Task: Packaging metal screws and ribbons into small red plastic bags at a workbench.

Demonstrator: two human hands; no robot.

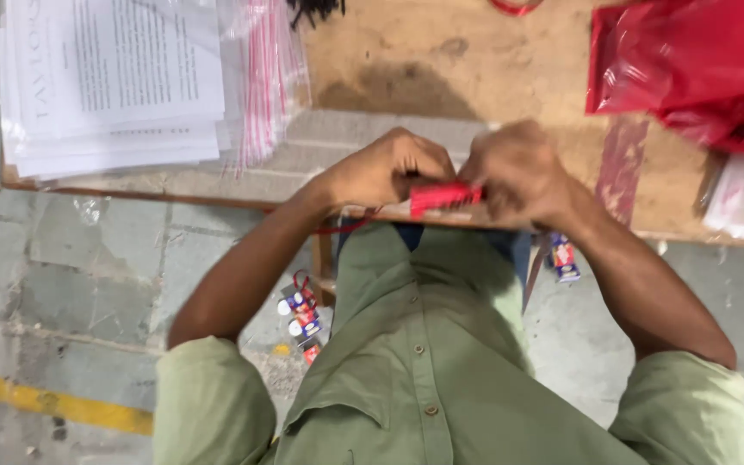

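Observation:
My left hand (387,168) and my right hand (517,170) meet at the near edge of a worn wooden table (475,69). Both pinch a small red item (443,197), flat and narrow, that lies between them. A thin red cord (346,227) trails from it toward my left wrist. My fingers hide most of the item. I wear a light green shirt.
A stack of printed white papers (114,77) and clear bags with red strips (260,77) lie on the table's far left. A red plastic bag (699,65) sits at the far right. Small colourful tags (301,314) lie on the concrete floor, another tag (563,258) under my right forearm.

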